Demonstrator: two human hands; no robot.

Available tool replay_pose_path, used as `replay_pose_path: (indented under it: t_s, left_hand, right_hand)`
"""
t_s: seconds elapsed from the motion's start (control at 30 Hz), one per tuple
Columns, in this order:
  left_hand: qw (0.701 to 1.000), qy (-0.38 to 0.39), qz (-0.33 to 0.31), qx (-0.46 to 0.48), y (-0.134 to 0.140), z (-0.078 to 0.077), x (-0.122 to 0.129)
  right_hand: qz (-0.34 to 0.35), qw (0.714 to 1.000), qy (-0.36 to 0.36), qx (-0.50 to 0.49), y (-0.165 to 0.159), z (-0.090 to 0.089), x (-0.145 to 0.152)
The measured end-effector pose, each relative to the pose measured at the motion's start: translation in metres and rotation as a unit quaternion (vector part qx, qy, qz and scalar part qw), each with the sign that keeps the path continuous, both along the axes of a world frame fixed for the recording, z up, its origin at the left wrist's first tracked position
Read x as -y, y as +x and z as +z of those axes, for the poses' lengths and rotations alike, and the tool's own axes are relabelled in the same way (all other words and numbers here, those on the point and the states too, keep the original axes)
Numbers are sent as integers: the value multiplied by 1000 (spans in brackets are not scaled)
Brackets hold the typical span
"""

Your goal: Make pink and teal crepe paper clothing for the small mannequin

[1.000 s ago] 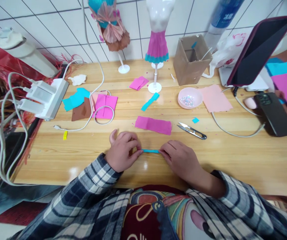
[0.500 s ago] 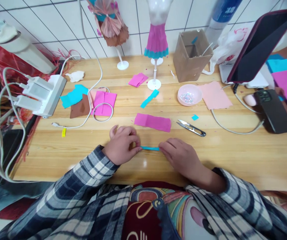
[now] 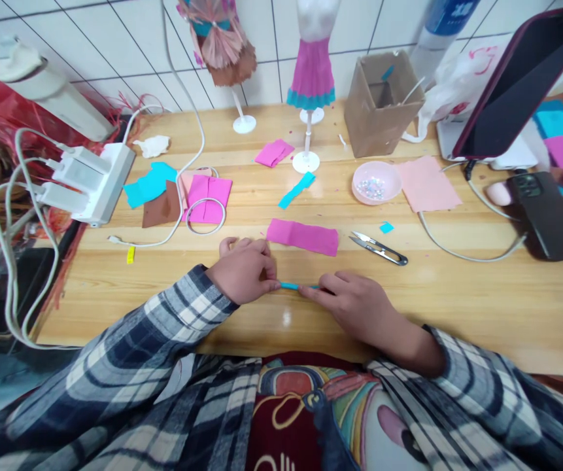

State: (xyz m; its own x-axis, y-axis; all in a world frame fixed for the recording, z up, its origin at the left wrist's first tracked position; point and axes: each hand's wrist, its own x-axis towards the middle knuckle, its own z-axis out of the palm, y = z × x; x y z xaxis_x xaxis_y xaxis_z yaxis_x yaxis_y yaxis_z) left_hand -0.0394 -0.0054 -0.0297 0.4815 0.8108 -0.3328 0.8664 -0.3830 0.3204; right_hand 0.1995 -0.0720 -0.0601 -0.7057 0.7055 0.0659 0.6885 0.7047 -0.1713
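A narrow blue strip, folded or rolled thin (image 3: 290, 286), lies across the front of the wooden table between my hands. My left hand (image 3: 248, 269) pinches its left end between thumb and fingertips. My right hand (image 3: 354, 304) is closed on the other end, its index finger laid along the strip. Just beyond them lies a flat magenta crepe paper strip (image 3: 303, 237). Thread snips (image 3: 379, 248) rest to the right of it, by a small blue paper square (image 3: 386, 227). Behind, a white mannequin (image 3: 314, 19) on a stand wears a magenta skirt with blue hem (image 3: 312, 75).
A pink bowl of beads (image 3: 376, 183) and a cardboard box (image 3: 383, 108) stand at the back right, near a phone (image 3: 549, 216). To the left are folded paper pieces (image 3: 208, 198), a looping white cable (image 3: 205, 216) and a power strip (image 3: 107, 183). A second dressed mannequin (image 3: 227, 59) stands behind.
My right hand has shifted its grip, the index finger now stretched along the blue strip and closer to my left hand. My left hand keeps its pinch. The whole view has shifted slightly.
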Motion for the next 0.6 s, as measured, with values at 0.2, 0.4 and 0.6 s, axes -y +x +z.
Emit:
replay_pose_path:
  t_s: [0.2, 0.4, 0.6]
  left_hand:
    - [1000, 10, -6, -9, 3, 2, -3]
    - [1000, 1, 11, -17, 8, 4, -5]
    - [997, 43, 35, -53, 3, 7, -2]
  right_hand:
    - [-5, 1000, -6, 2, 0, 0, 0]
    - [-2, 1000, -5, -13, 0, -1, -1]
    - [-6, 1000, -14, -20, -1, -1, -1]
